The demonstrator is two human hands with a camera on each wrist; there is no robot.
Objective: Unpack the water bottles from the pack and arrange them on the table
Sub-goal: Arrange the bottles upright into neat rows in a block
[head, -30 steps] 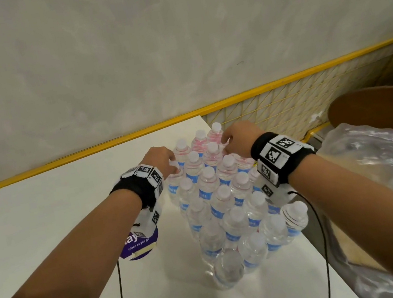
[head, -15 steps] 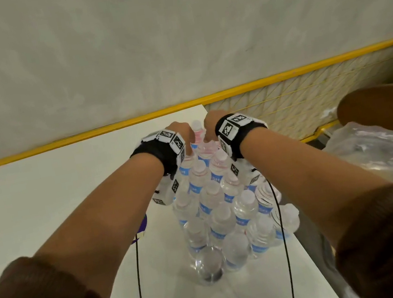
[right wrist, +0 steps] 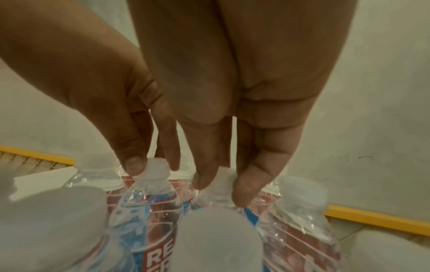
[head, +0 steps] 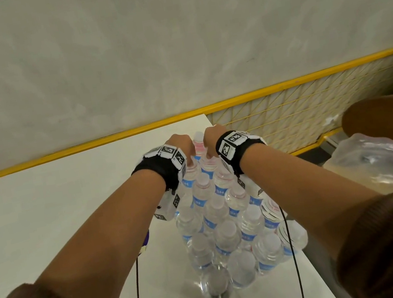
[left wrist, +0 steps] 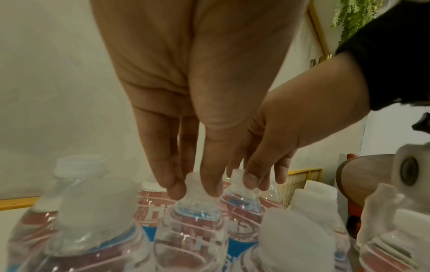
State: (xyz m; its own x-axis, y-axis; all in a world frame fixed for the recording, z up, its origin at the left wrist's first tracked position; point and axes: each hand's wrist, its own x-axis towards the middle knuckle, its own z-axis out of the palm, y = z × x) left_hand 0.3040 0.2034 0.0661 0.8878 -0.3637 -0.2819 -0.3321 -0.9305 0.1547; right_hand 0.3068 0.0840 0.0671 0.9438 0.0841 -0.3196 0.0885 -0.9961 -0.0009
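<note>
Several clear water bottles [head: 227, 232] with white caps and blue-red labels stand packed in a block on the white table [head: 44, 217]. Both my hands reach to the block's far end, close side by side. My left hand [head: 186, 150] pinches the cap of one bottle [left wrist: 194, 208] between thumb and fingers [left wrist: 172, 187]. Just beside it, my right hand [head: 211, 143] pinches the cap of the neighbouring bottle [right wrist: 216, 200]. In the right wrist view the right hand [right wrist: 221, 184] comes down from above and the left hand [right wrist: 149, 169] enters from the left. Both bottles stand among the others.
Crumpled clear plastic wrap [head: 390, 167] lies off the table's right edge, beside a round brown wooden surface [head: 392, 119]. A yellow rail with mesh [head: 287, 106] runs behind the table, under a pale wall. A purple label [head: 147, 239] shows under my left forearm. Wrist cables hang down.
My hands have moved from the far corners of the block inward to its far middle, and now lie close together, each on a bottle cap.
</note>
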